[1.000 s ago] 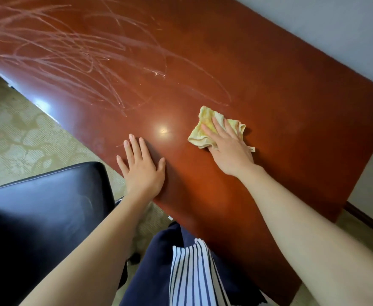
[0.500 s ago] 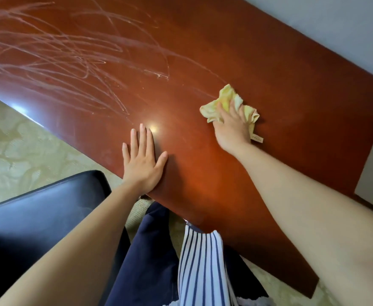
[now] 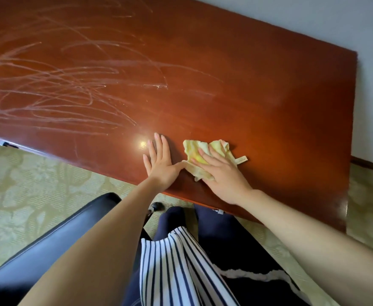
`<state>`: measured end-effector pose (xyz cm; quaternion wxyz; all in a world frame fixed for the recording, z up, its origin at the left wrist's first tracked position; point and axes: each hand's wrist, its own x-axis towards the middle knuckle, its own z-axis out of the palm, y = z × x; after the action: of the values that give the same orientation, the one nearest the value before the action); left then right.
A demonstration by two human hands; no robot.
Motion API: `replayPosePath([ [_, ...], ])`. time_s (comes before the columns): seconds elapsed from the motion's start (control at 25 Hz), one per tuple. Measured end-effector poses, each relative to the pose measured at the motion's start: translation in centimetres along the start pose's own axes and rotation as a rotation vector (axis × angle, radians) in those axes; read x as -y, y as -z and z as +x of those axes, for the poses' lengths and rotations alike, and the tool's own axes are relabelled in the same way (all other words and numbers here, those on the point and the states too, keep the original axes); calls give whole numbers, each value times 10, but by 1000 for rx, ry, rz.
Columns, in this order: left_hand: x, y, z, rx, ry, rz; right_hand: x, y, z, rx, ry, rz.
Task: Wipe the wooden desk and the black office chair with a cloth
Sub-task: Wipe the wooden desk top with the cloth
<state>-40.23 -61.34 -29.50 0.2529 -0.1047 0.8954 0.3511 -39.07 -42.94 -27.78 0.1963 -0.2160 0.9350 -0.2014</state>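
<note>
Left hand [image 3: 161,164] spread on the tabletop [image 3: 258,96], right hand [image 3: 224,176] flat on the cloth [image 3: 195,149] beside it — bunched so, it could miss streaks [image 3: 70,96] beyond them

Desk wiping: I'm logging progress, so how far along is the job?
Looks done: the desk is streak-free at its right end. In hand: the right hand presses the yellow cloth near the front edge, left hand flat beside it. Left: pale streaks across the desk's left part, plus the black chair.
</note>
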Motion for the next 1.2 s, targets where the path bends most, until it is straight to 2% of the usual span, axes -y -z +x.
replayPosePath([
  [0.16, -6, 3, -5, -35, 33, -87, -6, -7, -38, 6, 179, -97],
  [0.32, -25, -12, -14, -198, 75, -76, -34, 9, -33, 154, 425, -286],
  [0.44, -39, -21, -11, -226, 4, -7, -60, 33, -15, 193, 516, -325],
  [0.52, -47, -21, -3, -208, -70, 81, -85, 54, -3, 164, 394, -343],
  [0.64, -62, -21, 14, -87, -153, 190, -131, 83, 11, 84, -14, -232],
  [0.72, -76, -23, 27, -19, -224, 275, -152, 93, 17, -31, -201, -155],
  [0.84, -93, -28, 46, 50, -336, 417, -176, 104, 29, -154, -370, -178],
  [0.96, -96, -34, 56, 69, -376, 576, -196, 118, 45, -196, -555, -160],
  [1.12, -96, -37, 59, 88, -378, 614, -192, 124, 73, -285, -707, -86],
  [1.2, -97, -37, 61, 110, -374, 613, -179, 122, 82, -277, -706, -94],
])
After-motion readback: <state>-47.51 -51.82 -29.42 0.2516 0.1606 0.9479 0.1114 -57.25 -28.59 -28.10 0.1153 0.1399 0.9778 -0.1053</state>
